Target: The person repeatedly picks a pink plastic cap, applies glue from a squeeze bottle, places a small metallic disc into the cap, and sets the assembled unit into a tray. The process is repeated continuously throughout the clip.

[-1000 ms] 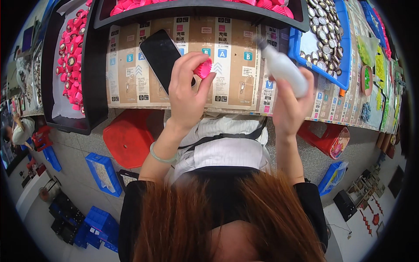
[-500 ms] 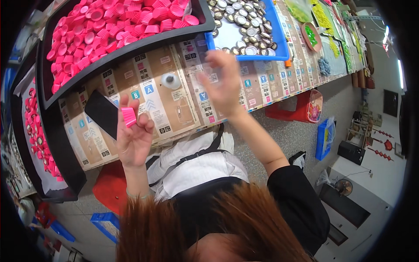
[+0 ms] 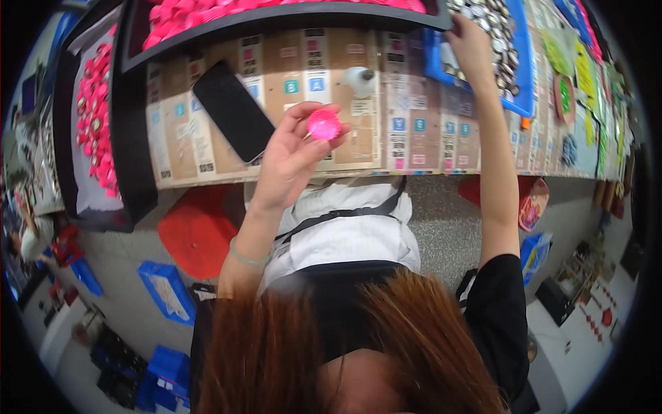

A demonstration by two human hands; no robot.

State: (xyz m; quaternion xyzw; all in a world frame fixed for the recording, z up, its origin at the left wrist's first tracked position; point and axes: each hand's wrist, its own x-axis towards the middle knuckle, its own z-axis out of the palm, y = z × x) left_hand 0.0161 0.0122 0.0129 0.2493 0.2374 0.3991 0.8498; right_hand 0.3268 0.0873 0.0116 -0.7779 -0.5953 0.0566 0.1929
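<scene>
Left hand raised over the bench, fingers clamped on a round pink cap held at the fingertips, above the cardboard-lined surface and just right of a black phone lying flat. Right hand stretched up into a blue tray of small round silver pieces; whether its fingers are together or apart cannot be told. A white bottle lies on the bench between the hands, and a black tray of pink caps sits behind.
</scene>
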